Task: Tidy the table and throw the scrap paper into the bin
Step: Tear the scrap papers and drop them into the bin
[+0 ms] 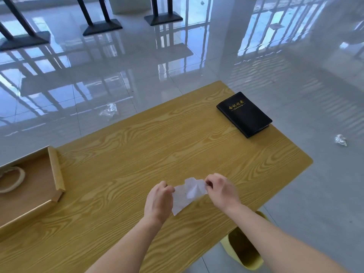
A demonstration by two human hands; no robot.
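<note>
Scrap paper (188, 194): one white, creased sheet, held between my two hands over the near part of the wooden table (157, 138). I cannot tell whether it touches the tabletop.

Left hand (158, 200): at the sheet's 9 o'clock edge, back toward the camera. My fingers (167, 189) are curled, their tips pinching that edge.

Right hand (221, 191): at the sheet's 2 o'clock corner. My thumb and curled fingers nip the paper, which bunches up there. The sheet's free corner points toward 7 o'clock, just beside my left wrist.

Bin (244, 251): yellow, on the floor between 4 and 5 o'clock from the paper. The table edge and my right forearm partly hide it.

Notebook (245, 114): black with gold lettering on the cover. It lies flat near the table's far right corner, at 1 o'clock from the paper and well apart from it.

Cardboard tray (57, 174): shallow and open, at 9 o'clock on the table's left side. It holds a roll of tape (13, 181).

Floor items on glossy tiles: a crumpled paper ball (340, 139) at 2 o'clock, past the table, and a clear plastic wrapper (108, 111) between 10 and 11 o'clock.
</note>
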